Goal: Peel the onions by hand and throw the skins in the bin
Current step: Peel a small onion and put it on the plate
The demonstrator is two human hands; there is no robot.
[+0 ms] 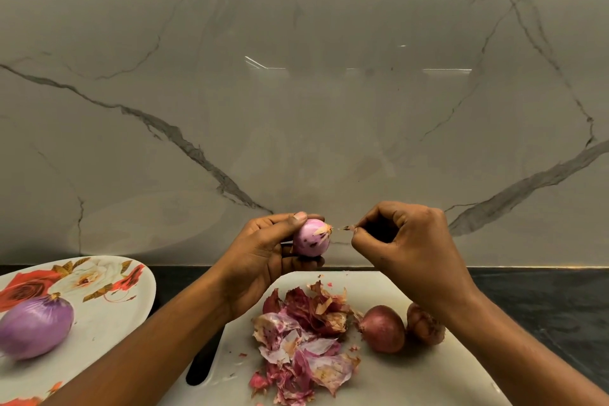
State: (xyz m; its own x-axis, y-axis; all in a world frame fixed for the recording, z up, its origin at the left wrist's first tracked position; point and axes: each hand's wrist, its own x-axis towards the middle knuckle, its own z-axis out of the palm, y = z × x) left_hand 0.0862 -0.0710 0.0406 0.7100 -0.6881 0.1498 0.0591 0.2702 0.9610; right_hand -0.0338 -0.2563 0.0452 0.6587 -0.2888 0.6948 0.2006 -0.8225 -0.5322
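Peeled onion point(311, 242) gripped in left hand point(263, 254), right hand point(405, 247) just beside, pinching a skin scrap point(347, 227) (tiny), skins point(306, 339) on board point(412, 379) below

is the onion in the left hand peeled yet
Nearly peeled: the onion shows pale flesh, with a scrap of skin at its tip.

A floral plate point(108, 323) sits left of a white cutting board point(412, 379) on a dark counter point(543, 300).

Glossy marble backsplash point(296, 92). The hand-held peeled onion point(311, 242) is smooth and shiny — the pinched skin scrap point(346, 227) and onion skins point(306, 339) papery, crinkled. Smooth matt plastic cutting board point(412, 372); glossy floral plate point(108, 316); dark speckled stone countertop point(543, 300).
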